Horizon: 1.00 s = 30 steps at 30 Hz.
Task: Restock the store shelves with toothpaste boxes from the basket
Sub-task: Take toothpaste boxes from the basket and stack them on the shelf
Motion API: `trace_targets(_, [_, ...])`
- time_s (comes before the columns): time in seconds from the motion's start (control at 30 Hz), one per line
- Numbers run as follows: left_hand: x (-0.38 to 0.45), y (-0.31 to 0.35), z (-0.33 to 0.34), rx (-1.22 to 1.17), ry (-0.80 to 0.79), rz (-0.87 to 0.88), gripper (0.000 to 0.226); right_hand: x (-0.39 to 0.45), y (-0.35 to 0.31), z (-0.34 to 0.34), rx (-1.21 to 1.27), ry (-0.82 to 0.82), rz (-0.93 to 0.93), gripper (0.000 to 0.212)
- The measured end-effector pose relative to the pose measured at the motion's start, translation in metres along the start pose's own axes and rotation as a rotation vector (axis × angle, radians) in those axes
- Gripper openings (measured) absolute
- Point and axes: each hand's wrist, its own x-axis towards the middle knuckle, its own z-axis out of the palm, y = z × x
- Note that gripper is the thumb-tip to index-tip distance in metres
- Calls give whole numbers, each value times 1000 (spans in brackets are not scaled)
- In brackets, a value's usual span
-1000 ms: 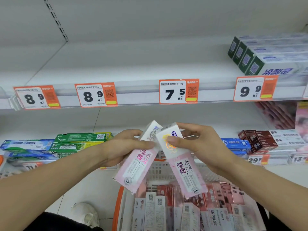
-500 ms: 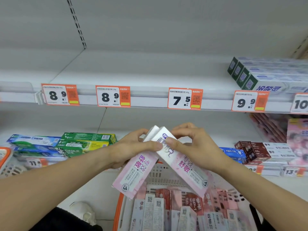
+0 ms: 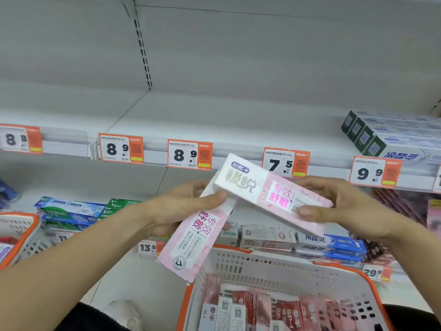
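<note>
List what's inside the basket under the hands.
The basket holds upright toothpaste boxes, red, pink and white, packed in rows. Its bottom and any lower layer are covered by them; the frame edge cuts off the near part.

Basket (image 3: 281,263) below shelf (image 3: 214,115) — boxes (image 3: 262,309) inside.

Both bare forearms reach forward from the lower corners, the left from about 8 o'clock, the right from about 4 o'clock, meeting near the centre. The left hand (image 3: 181,206) pinches a pink-and-white toothpaste box (image 3: 193,240), thumb lying across its top. The right hand (image 3: 343,206) grips another pink-and-white toothpaste box (image 3: 269,192), thumb underneath, fingers curled over its far edge.
</note>
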Motion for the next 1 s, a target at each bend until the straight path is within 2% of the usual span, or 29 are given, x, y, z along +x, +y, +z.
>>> trace_targets(0.1, [-10,4,-11,12,90,27,65,16,-36,1,-56,173,-143,49])
trace_targets(0.27, [-9,-1,-16,21,292,77,46,107,-86,6,-302,312,-308,53])
trace_targets(0.33, [-8,-3,-18,27,361,150,44,156,-95,16,-423,306,-340,56])
trace_targets(0.43, [-13,2,-26,25,372,303,54,220,-101,45,-611,237,-357,63])
trace_targets(0.57, [-19,9,-45,-89,425,430,49,268,-104,87,-702,122,-333,62])
trace_targets(0.77, [-28,20,-71,-174,494,525,49,289,-107,127,-515,-119,-272,64])
trace_targets(0.87, [-33,23,-77,-238,569,583,40,291,-110,126,-468,-194,-228,58])
trace_targets(0.93, [-34,25,-80,-286,628,614,31,285,-114,121,-304,-146,-184,40])
trace_targets(1.0, [-34,28,-83,-346,680,655,26,274,-119,117,-176,72,-215,17])
